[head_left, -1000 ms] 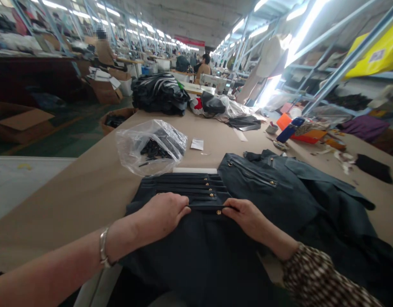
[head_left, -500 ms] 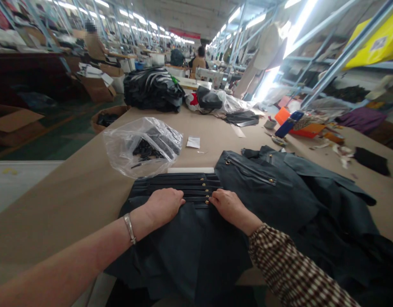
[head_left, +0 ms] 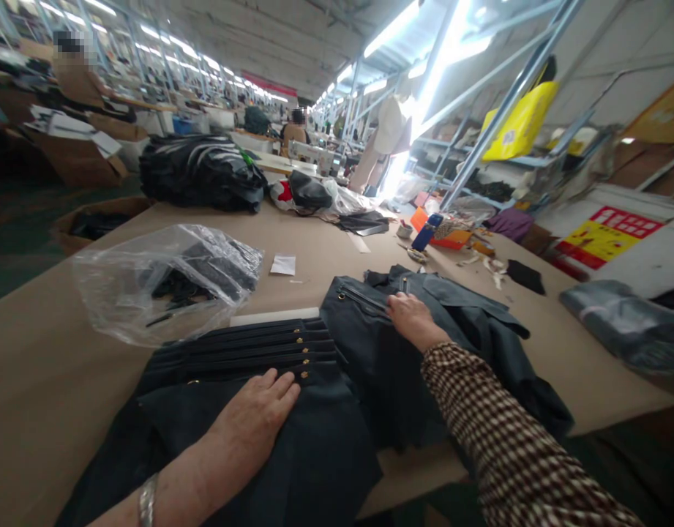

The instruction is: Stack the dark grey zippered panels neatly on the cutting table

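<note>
A stack of dark garment panels [head_left: 326, 432] lies before me, its zippers layered in rows along the far side with gold-coloured zipper pulls [head_left: 305, 362]. My left hand [head_left: 260, 410] rests flat on this stack, fingers stretched out just beside the pulls. To the right is a heap of more dark panels [head_left: 364, 351], the top one with a slanted zipper [head_left: 364, 298]. My right hand [head_left: 413, 318] is closed on the top panel at the right end of that zipper; its fingertips are partly hidden. A pale strip [head_left: 276, 316] shows behind the left stack.
A clear plastic bag [head_left: 172, 278] with dark parts sits at left, near a small white paper [head_left: 283, 264]. Farther back are a big dark fabric pile [head_left: 202, 172], an orange box [head_left: 446, 236] and a blue box [head_left: 426, 233]. A wrapped bundle [head_left: 633, 322] lies at far right.
My right hand has left the near stack and moved right onto the heap's top panel. My left hand has flattened out on the near stack. The view has turned to the right.
</note>
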